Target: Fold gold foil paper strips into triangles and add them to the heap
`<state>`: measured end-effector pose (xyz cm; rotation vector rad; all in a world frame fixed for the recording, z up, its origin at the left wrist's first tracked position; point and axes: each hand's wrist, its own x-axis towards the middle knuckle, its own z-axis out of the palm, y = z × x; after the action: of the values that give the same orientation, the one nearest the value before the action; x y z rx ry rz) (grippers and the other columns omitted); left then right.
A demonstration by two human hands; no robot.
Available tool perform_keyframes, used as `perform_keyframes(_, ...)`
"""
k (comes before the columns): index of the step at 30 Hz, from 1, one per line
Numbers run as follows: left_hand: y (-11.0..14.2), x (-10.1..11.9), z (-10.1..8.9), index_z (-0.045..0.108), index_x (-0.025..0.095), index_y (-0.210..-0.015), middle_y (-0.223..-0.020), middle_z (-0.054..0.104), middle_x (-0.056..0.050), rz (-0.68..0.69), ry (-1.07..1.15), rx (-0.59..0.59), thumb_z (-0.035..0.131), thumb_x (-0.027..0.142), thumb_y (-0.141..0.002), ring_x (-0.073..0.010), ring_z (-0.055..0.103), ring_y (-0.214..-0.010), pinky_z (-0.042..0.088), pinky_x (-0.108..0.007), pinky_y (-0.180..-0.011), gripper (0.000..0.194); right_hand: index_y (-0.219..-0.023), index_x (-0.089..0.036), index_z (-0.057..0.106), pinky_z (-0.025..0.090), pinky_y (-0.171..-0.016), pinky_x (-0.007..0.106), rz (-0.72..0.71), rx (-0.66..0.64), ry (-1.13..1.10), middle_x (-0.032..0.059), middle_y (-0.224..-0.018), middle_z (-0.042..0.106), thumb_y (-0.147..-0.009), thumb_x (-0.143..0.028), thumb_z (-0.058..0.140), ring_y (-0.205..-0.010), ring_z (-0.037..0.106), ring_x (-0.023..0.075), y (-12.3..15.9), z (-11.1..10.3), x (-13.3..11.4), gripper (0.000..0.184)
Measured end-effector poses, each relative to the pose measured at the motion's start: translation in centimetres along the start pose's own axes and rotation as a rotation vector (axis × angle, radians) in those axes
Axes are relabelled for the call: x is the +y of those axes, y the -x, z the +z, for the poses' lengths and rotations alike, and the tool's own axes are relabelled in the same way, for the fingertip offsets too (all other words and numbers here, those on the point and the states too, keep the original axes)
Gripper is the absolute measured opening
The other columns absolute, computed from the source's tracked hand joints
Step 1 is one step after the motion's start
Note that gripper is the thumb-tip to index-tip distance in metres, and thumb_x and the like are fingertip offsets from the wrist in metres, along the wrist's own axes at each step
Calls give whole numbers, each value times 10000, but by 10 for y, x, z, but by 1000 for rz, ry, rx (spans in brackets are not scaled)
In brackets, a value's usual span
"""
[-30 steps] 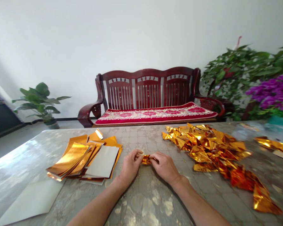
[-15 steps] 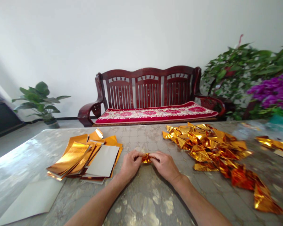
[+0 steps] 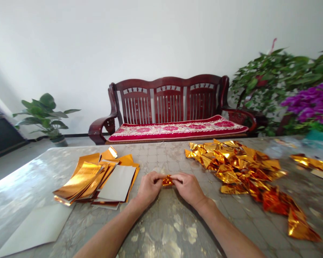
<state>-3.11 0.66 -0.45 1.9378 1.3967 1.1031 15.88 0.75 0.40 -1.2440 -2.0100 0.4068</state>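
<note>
Between my two hands, at the middle of the table, is a small folded piece of gold foil paper [image 3: 167, 180]. My left hand [image 3: 150, 184] pinches its left end, and my right hand [image 3: 187, 187] pinches its right end. Fingers partly cover both ends of the piece. Left of my hands lies a fanned stack of gold foil paper sheets [image 3: 86, 179], with a pale backside sheet [image 3: 117, 183] on top. To the right is a heap of folded gold foil pieces [image 3: 237, 165], trailing toward the near right.
A single pale sheet [image 3: 37, 225] lies at the near left of the patterned table [image 3: 161, 229]. Clear plastic wrapping [image 3: 285, 147] and another gold foil strip [image 3: 310, 162] are at the far right. Behind stand a wooden bench [image 3: 168, 104], a potted plant [image 3: 45, 114] and purple flowers [image 3: 312, 102].
Both hands keep their pinch on the foil piece, almost in the same spot. The view has shifted very slightly; the stack and heap look unchanged.
</note>
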Motion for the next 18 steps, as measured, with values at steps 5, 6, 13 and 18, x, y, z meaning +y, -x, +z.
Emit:
perform_keyframes(5, 0, -3, 3, 760, 225, -897, -865, 747, -11, 31, -42, 51, 525, 104, -817, -154, 673, -829, 495, -252, -784, 276, -1010, -236, 744, 507, -840, 278, -35, 3, -22, 37, -997, 760, -888, -149, 498, -927, 703, 185, 1, -2, -2, 288)
perform_keyframes(6, 1, -3, 4, 751, 222, -893, -871, 747, -8, 30, -44, 67, 523, 105, -820, -154, 674, -839, 496, -252, -793, 266, -1044, -235, 728, 504, -855, 283, -36, -3, -26, 38, -1025, 755, -899, -153, 477, -952, 699, 185, 2, -3, -2, 301)
perform_keyframes(13, 3, -9, 9, 692, 222, -1056, -880, 754, 3, -8, -19, 152, 570, 173, -848, -143, 689, -771, 524, -232, -714, 245, -1160, -217, 651, 523, -779, 302, 91, -1, 51, 40, -898, 767, -895, -149, 457, -824, 723, 209, 1, -1, -2, 335)
perform_keyframes(18, 1, -9, 7, 698, 233, -1096, -942, 768, -11, 9, -54, 164, 560, 172, -870, -160, 712, -846, 547, -254, -772, 272, -1166, -234, 656, 520, -852, 301, 59, -6, 80, 42, -1070, 750, -921, -163, 445, -962, 713, 213, 1, -1, -3, 331)
